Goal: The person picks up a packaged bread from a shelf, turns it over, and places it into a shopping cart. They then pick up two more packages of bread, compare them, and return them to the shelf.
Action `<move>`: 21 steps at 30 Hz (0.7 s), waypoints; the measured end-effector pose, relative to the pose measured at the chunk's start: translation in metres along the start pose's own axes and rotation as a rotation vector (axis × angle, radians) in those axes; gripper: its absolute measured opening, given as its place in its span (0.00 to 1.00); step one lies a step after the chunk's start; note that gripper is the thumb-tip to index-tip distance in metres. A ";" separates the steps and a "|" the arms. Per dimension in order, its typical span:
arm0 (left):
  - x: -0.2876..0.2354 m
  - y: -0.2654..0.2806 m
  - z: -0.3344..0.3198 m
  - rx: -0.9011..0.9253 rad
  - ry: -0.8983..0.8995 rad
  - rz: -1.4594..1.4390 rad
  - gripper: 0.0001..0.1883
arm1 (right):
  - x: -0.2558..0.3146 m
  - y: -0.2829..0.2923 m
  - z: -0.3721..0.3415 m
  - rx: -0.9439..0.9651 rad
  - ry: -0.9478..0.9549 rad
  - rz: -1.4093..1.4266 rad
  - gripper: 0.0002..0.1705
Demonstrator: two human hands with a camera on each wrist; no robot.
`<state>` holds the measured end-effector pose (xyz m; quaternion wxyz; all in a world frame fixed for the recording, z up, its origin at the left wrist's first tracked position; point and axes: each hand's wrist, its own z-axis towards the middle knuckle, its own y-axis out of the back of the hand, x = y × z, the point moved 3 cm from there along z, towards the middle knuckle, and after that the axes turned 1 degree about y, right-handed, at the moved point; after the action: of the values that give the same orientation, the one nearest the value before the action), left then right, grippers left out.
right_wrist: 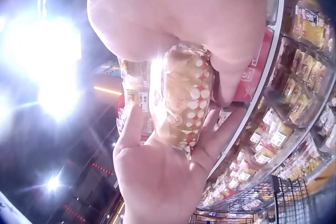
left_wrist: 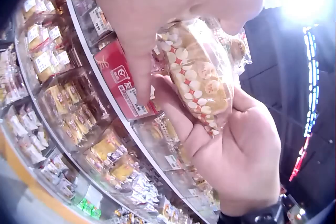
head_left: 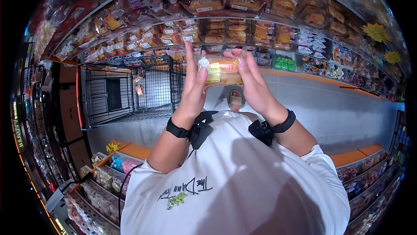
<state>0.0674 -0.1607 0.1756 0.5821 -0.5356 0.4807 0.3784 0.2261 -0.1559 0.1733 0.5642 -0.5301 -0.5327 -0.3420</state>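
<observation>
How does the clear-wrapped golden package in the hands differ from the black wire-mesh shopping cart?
The clear-wrapped golden package is much smaller than the black wire-mesh shopping cart.
The package has glossy film with white dots; the cart has open mesh.
The package is held between the left hand and the right hand, while the cart stands on the floor.
Both are partly see-through.

Wrapper — white dots, red diamonds

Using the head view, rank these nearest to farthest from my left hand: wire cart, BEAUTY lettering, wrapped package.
1. Wrapped package: touching your left hand, on its right.
2. Wire cart: just to its left.
3. BEAUTY lettering: at the far left edge.
</observation>
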 end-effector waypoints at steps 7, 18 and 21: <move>0.013 -0.008 0.006 -0.025 0.123 0.019 0.36 | -0.020 0.022 0.006 0.012 -0.043 -0.029 0.38; 0.019 0.021 0.022 -0.085 0.233 -0.058 0.37 | -0.046 0.013 0.030 0.024 -0.233 0.220 0.40; 0.013 0.039 0.032 -0.070 0.307 -0.164 0.35 | -0.032 0.007 0.038 0.024 -0.188 0.066 0.35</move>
<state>0.0384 -0.1245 0.1522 0.5118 -0.6446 0.5050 0.2599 0.2176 -0.1233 0.1354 0.5290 -0.5701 -0.5698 -0.2655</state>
